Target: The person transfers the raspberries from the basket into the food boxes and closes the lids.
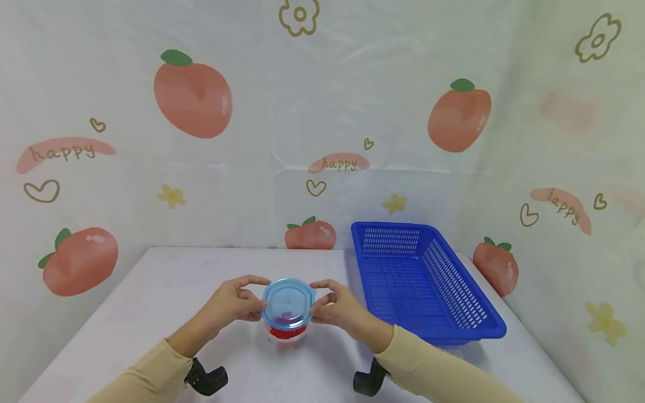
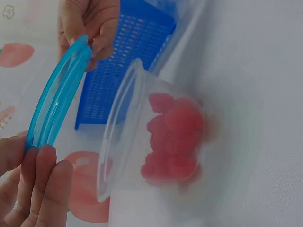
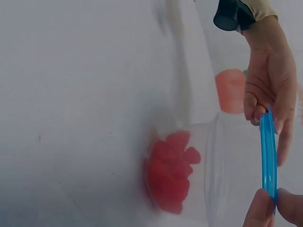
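Between both hands a round, see-through blue lid [image 1: 288, 302] is held above a clear plastic bowl [image 2: 124, 127]. My left hand [image 1: 237, 301] pinches the lid's left edge between thumb and fingers. On the opposite edge my right hand [image 1: 336, 305] pinches it the same way. Both wrist views show a gap between the lid and the bowl's rim. The bowl stands upright on the table, with several red pieces [image 3: 170, 172] lying at its bottom. From the head view the lid covers most of the bowl's opening.
A blue plastic basket [image 1: 360, 268] with slotted walls stands on the table to the right of the hands. The white table [image 1: 201, 263] meets a printed cloth backdrop [image 1: 262, 112] behind and at the sides.
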### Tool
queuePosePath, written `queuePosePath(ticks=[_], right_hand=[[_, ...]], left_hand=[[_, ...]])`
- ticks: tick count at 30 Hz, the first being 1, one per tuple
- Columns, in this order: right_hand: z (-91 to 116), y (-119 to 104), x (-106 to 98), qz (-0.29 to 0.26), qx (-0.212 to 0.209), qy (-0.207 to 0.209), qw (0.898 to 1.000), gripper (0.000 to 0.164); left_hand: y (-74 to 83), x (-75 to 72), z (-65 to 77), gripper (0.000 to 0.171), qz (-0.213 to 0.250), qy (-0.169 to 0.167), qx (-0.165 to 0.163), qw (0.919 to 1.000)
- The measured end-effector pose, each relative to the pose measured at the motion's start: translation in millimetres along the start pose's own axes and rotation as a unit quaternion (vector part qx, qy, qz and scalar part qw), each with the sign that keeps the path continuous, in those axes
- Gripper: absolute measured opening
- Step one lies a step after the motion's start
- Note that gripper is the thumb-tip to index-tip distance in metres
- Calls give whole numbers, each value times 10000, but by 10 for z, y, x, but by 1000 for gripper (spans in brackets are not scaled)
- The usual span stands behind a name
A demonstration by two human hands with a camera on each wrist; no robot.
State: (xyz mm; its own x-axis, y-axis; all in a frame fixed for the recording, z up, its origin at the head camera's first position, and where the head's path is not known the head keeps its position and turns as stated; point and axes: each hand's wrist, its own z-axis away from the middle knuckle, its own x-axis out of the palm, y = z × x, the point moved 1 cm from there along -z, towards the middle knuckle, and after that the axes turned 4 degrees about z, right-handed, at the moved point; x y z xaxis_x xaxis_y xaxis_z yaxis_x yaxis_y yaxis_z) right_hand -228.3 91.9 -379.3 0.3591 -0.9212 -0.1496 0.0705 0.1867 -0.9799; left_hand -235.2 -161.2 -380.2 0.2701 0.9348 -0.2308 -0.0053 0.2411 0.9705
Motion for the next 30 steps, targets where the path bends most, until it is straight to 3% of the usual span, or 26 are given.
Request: queuePosePath(ticks=[10,20,30], right_hand=[[-19,70,75,256,40,210,9994,55],[-19,164,92,221,-8,109,9997,56],[-42,207,104,490,42,120,9987,56]], left_hand=[[-72,39,-97,51,-599,250,-296,9975],[-124,73,-131,44,-930,161,-566,9939],[-132,98,-106,43,-1187,157,-589,9911]])
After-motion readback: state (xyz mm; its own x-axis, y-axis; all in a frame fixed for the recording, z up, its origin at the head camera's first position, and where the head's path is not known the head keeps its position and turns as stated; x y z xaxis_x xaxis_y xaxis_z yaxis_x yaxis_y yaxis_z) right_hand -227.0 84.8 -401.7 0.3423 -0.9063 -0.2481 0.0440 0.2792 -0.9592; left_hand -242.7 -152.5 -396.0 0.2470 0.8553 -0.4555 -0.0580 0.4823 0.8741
